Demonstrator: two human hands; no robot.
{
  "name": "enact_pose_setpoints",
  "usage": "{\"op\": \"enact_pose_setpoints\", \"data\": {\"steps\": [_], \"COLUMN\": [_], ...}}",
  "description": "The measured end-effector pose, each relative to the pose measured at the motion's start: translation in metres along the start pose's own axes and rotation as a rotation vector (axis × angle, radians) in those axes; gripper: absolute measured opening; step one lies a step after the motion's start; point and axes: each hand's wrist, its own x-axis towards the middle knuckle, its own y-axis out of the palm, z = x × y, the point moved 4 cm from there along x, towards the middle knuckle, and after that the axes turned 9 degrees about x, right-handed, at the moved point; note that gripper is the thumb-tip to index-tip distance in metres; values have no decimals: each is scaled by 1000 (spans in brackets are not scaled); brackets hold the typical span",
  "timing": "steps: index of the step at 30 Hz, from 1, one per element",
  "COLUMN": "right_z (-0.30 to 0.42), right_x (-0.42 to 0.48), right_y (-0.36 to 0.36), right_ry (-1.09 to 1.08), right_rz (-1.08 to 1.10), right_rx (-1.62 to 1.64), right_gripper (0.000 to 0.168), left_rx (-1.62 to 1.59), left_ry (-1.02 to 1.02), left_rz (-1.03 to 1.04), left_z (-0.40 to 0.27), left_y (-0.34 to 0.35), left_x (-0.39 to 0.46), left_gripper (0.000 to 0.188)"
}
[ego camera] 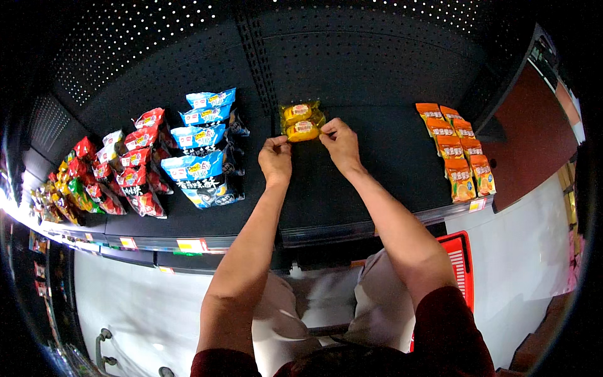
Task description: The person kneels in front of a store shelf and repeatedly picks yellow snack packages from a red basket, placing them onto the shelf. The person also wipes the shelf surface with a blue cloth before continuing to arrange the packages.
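Note:
Two yellow snack packs with clear wrapper edges stand one behind the other on the black shelf point(325, 188). My left hand point(275, 159) pinches the near left corner of the front yellow pack point(302, 131) between thumb and forefinger. At that pack's right edge, my right hand point(342, 147) has its thumb and fingertips closed on the wrapper. The rear yellow pack point(297, 111) sits just beyond, partly covered by the front one. Both forearms reach in over the shelf's front edge.
Left of my hands stands a row of blue snack bags point(193, 167), then red snack bags point(136, 176). Orange pouches point(459, 176) form two rows at the right end. A black perforated back panel point(358, 66) rises behind. A red basket point(461, 264) is below, right.

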Motion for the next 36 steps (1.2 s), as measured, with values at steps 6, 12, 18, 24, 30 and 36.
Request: {"op": "enact_pose_setpoints", "data": {"steps": [6, 12, 18, 24, 30, 36], "right_z": [2, -5, -1, 21, 57, 104], "right_x": [-2, -1, -6, -13, -21, -114], "right_y": [1, 0, -2, -24, -89, -188], "right_ry": [-8, -38, 19, 12, 82, 97], "right_rz": [19, 34, 49, 32, -7, -60], "right_rx": [-70, -93, -102, -137, 272, 462], "right_gripper": [17, 20, 20, 17, 14, 29], "left_rx": [155, 266, 319, 358, 304, 426], "left_ry": [113, 135, 167, 300, 438, 420], "left_rz": [-83, -76, -49, -129, 118, 553], "left_z": [8, 10, -3, -28, -48, -61], "left_y": [2, 7, 3, -10, -13, -43], "left_x": [6, 8, 2, -15, -41, -77], "left_gripper": [19, 26, 30, 29, 18, 19]}}
